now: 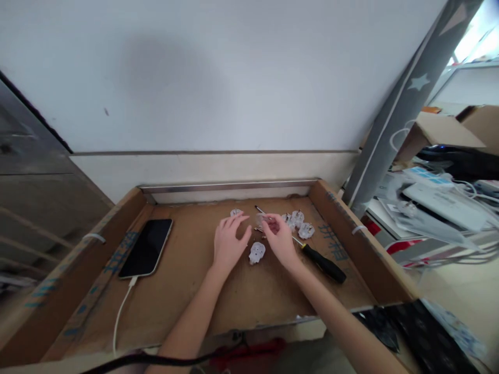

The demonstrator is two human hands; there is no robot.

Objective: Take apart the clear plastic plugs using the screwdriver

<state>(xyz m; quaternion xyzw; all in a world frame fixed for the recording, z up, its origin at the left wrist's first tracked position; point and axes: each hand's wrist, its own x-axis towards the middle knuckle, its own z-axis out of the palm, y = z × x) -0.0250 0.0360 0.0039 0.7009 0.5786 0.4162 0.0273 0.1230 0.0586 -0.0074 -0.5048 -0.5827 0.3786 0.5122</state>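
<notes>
My right hand (281,240) pinches a small clear plastic piece (260,219) that looks like part of a plug. My left hand (230,240) hovers to the left, thumb and fingers apart with nothing in them. Between and below the hands, a white round plug piece (257,252) lies on the cardboard. Another plug (235,212) sits just behind my left fingertips. To the right of my right hand is a group of clear plugs (298,218) with metal pins. Small metal parts near my right fingertips are too small to make out.
A screwdriver (324,264) with a black handle lies right of my right wrist. At the left rests a phone (146,248) with a white cable (121,311). Cardboard walls (346,244) edge the tray, and a grey post (393,119) stands beyond its right side.
</notes>
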